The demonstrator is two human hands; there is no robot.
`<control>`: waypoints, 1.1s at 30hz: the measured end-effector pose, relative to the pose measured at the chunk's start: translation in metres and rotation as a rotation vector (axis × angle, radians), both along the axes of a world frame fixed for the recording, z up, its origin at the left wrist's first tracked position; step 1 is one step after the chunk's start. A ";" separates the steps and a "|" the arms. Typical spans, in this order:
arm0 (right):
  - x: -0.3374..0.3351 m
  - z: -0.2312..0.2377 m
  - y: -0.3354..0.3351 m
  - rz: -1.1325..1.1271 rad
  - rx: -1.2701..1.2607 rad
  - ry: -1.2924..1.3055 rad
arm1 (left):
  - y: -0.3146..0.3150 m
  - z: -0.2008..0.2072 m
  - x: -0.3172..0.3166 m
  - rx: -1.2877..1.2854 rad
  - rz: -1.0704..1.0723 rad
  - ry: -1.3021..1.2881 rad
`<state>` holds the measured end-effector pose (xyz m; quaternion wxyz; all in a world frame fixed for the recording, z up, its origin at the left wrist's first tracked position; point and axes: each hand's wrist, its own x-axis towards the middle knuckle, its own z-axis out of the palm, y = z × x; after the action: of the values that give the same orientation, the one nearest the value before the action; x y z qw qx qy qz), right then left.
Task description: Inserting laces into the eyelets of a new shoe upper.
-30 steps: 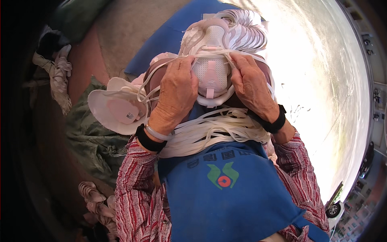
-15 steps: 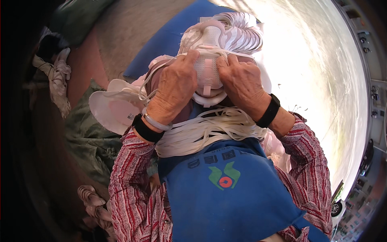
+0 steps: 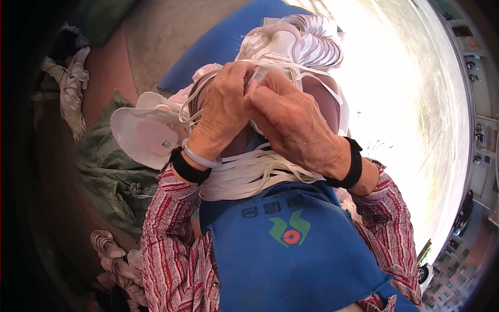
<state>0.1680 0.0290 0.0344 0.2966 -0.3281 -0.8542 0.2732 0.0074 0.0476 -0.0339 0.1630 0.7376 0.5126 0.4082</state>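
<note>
Shoe upper (image 3: 259, 74), white mesh, mostly hidden between left hand (image 3: 223, 106) and right hand (image 3: 296, 119), set close; I can't tell what they grip. Flat laces (image 3: 254, 174) bundled nearer. Pale floor (image 3: 405, 104) spreads rightward; round-edged pieces (image 3: 126, 130) crowd left.

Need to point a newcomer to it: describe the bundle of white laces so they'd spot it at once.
Find the blue apron at the picture's lower middle. Along its upper edge lies the bundle of white laces: many narrow, flat strands side by side, unlike the broad, curved shoe piece to its left.
</note>
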 end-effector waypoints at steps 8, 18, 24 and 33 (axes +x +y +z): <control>0.010 -0.033 0.026 -0.263 0.079 -0.084 | 0.011 0.003 0.000 -0.153 -0.021 -0.108; 0.001 -0.039 0.036 -0.303 0.131 -0.312 | 0.001 0.011 0.004 -0.160 -0.027 -0.109; 0.042 -0.002 0.018 0.070 -0.543 -0.029 | -0.012 0.017 -0.009 0.276 -0.243 0.199; 0.061 -0.015 0.022 -0.292 -0.707 0.229 | -0.053 0.034 0.006 -0.301 -0.685 0.093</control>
<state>0.2289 0.0512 0.0192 0.2944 -0.4953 -0.6133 0.5403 0.0139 -0.0050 -0.0003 0.3731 0.8518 0.2974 0.2162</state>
